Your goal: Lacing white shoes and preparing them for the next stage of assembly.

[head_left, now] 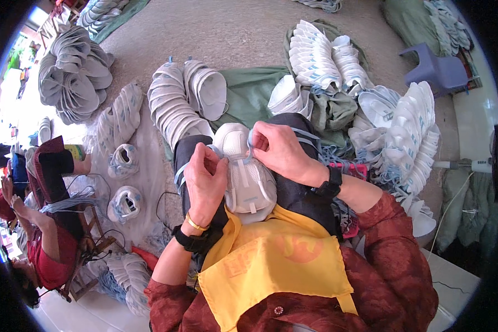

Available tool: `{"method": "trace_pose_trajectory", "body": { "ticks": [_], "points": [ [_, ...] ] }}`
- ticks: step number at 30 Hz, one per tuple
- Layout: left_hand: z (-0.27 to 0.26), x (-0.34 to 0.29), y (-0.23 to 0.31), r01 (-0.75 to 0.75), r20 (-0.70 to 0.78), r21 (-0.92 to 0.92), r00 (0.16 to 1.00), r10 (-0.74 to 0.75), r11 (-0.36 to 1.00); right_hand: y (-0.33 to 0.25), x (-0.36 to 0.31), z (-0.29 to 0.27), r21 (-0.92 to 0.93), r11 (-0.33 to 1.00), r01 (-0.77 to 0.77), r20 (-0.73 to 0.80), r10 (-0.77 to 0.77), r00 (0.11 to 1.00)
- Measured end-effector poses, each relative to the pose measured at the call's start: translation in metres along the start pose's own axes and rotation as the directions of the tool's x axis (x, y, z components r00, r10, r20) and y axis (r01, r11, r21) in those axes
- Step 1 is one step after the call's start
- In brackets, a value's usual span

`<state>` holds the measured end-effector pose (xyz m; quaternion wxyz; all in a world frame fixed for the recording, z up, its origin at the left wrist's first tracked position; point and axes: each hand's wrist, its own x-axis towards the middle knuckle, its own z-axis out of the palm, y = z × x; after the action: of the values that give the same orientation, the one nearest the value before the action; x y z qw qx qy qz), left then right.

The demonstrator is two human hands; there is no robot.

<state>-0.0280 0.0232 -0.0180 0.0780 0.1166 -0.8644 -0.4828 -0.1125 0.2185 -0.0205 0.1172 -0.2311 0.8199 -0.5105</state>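
Note:
On my lap, between my thighs, lies a white shoe upper with its toe end pointing away from me. A light blue shoelace runs at the upper's front eyelets. My right hand pinches one part of the lace just right of the toe. To the left of the upper, my left hand is closed, thumb against fingers, with light blue lace at its fingertips. More light blue laces lie across my right thigh. A yellow apron covers my lap below the upper.
Nested stacks of white uppers stand ahead on a green cloth; more stacks are at right. A purple stool stands far right. At left, another person sits near two laced shoes. A pink basket is beside my right thigh.

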Motion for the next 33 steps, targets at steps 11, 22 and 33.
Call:
{"method": "trace_pose_trajectory", "body": {
  "ticks": [11,22,33],
  "points": [
    [0.005,-0.003,0.004,-0.191,-0.017,0.067,0.981,0.192,0.979,0.002,-0.001,-0.001,-0.160,0.940,0.301,0.014,-0.302,0.953],
    [0.002,-0.007,0.002,-0.198,0.022,0.062,0.980,0.197,0.978,0.000,-0.013,-0.010,-0.003,0.999,0.042,-0.034,-0.042,0.999],
    [0.009,-0.011,0.018,-0.195,0.085,0.217,0.980,0.180,0.957,-0.014,-0.027,0.000,-0.466,0.859,0.212,0.220,-0.120,0.968]
  ]
}}
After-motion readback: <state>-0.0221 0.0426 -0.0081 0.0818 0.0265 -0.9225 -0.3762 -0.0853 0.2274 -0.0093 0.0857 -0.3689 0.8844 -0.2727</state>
